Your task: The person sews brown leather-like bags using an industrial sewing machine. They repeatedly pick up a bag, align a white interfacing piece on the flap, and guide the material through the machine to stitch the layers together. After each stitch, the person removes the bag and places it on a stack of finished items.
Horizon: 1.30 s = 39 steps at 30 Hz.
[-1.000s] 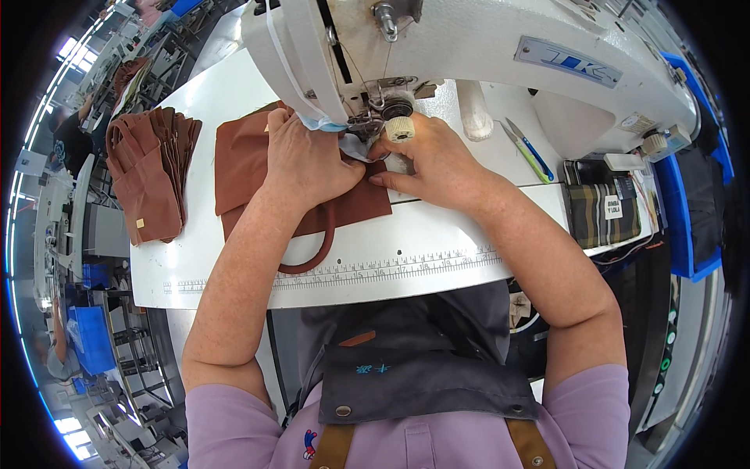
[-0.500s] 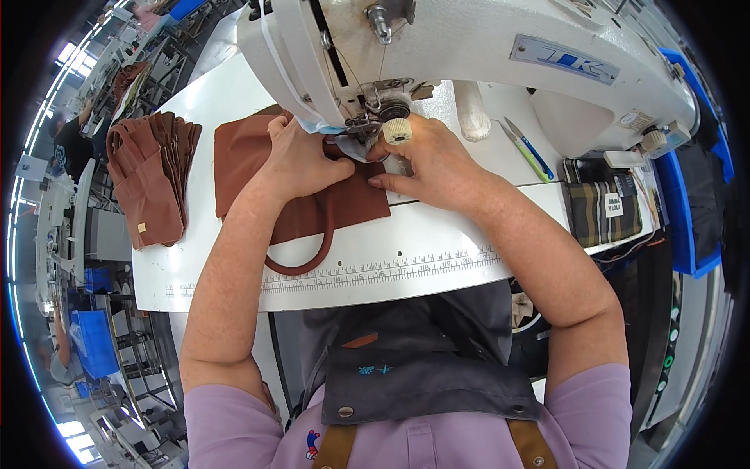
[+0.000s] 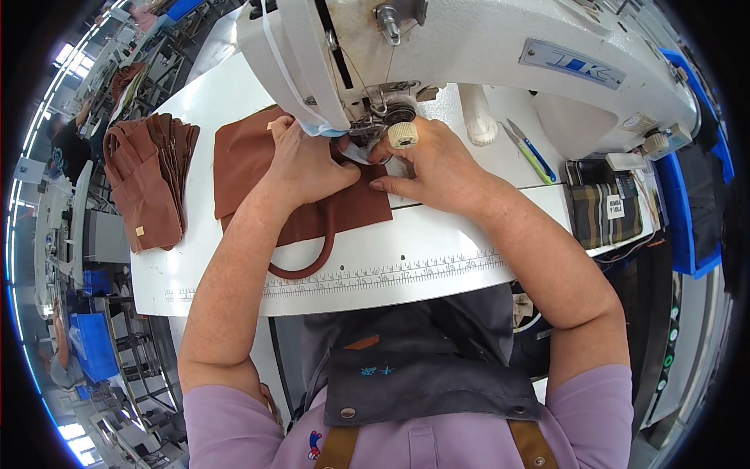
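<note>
A flat brown leather-like panel lies on the white table under the head of a sewing machine. From its near side a rounded brown handle curves toward me. My left hand rests on the panel left of the needle area, thumb stretched to the right and fingers partly behind the machine head. On the other side, my right hand lies close to the presser foot, its thumb out over the panel's edge. A cream knob hides part of its fingers. The needle point is hidden.
Folded brown pieces stand stacked at the left. Right of the machine head lie a white rod-like object, green-and-blue-handled snips and a striped pouch. A ruler strip runs along the table's front. Blue bins stand far right.
The view has shifted slightly. Both hands and the brown panel stay in nearly the same place under the machine head.
</note>
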Available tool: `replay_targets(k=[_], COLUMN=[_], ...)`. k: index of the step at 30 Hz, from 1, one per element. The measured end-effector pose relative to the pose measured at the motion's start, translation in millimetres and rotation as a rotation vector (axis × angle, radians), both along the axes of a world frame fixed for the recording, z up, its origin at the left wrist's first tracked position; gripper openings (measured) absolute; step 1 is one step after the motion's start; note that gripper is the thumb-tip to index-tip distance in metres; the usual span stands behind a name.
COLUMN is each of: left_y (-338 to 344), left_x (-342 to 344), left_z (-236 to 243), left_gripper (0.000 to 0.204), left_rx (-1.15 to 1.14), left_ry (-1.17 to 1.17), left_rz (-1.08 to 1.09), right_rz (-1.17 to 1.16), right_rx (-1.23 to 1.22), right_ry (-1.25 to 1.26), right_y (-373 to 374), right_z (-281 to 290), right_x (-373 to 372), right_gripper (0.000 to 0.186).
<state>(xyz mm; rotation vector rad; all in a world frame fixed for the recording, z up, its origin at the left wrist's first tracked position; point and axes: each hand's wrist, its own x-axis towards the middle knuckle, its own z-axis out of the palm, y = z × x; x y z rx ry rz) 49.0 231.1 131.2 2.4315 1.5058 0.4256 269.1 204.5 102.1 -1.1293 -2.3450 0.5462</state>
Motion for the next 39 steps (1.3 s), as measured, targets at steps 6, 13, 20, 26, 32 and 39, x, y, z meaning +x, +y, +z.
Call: replay_targets(k=[6, 13, 20, 26, 32, 39], left_y=[-11.9, -41.9, -30.8, -31.3, -26.3, -20.4], left_x=[-14.6, 3.2, -0.9, -0.9, -2.7, -5.1], left_z=[-15.5, -9.8, -9.1, -12.2, -14.1, -20.3], left_gripper=[0.032, 0.023, 0.01, 0.005, 0.01, 0.009], left_rx=[0.185, 0.282, 0.22, 0.254, 0.368, 0.312], left_ry=[-0.214, -0.118, -0.168, -0.203, -0.175, -0.225], left_rz=[-0.032, -0.063, -0.148, -0.17, -0.272, -0.233], right_rz=[-0.011, 0.003, -0.009, -0.031, -0.013, -0.014], right_rx=[-0.034, 0.154, 0.123, 0.134, 0.299, 0.265], right_ry=[0.009, 0.191, 0.182, 0.006, 0.029, 0.034], right_y=[-0.9, 1.5, -1.6, -4.5, -6.0, -1.7], right_z=[2.5, -3.6, 6.1, 13.5, 8.5, 4.5], right_x=[-2.2, -2.1, 0.6, 7.6, 3.4, 1.3], right_gripper=[0.033, 0.028, 0.023, 0.03, 0.028, 0.023])
